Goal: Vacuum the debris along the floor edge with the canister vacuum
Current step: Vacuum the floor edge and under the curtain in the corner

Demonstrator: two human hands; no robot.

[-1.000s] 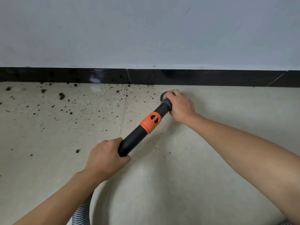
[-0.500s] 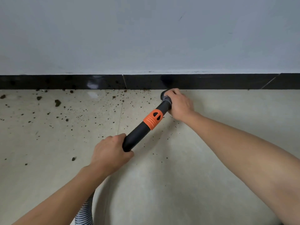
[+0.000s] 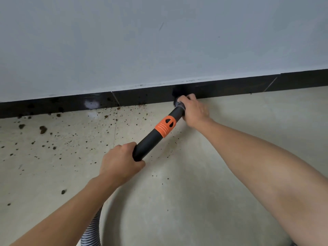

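A black vacuum wand (image 3: 150, 139) with an orange collar (image 3: 165, 126) slants from lower left up to the black skirting (image 3: 142, 97). My left hand (image 3: 120, 162) grips its lower end. My right hand (image 3: 193, 110) is wrapped around the neck just behind the round brush nozzle (image 3: 177, 103), which touches the floor against the skirting. Brown soil debris (image 3: 43, 129) is scattered over the pale floor tiles to the left of the nozzle, thickest along the skirting. A ribbed grey hose (image 3: 91, 231) runs off the bottom edge. The canister is out of view.
A pale grey wall (image 3: 159, 41) rises above the skirting. The floor tile to the right of the nozzle (image 3: 257, 112) shows almost no specks. A single larger crumb (image 3: 63, 191) lies near my left forearm.
The nozzle has gone forward from the open floor to the foot of the skirting, both hands moving with the wand. The view has tilted, so the skirting now slopes up to the right.
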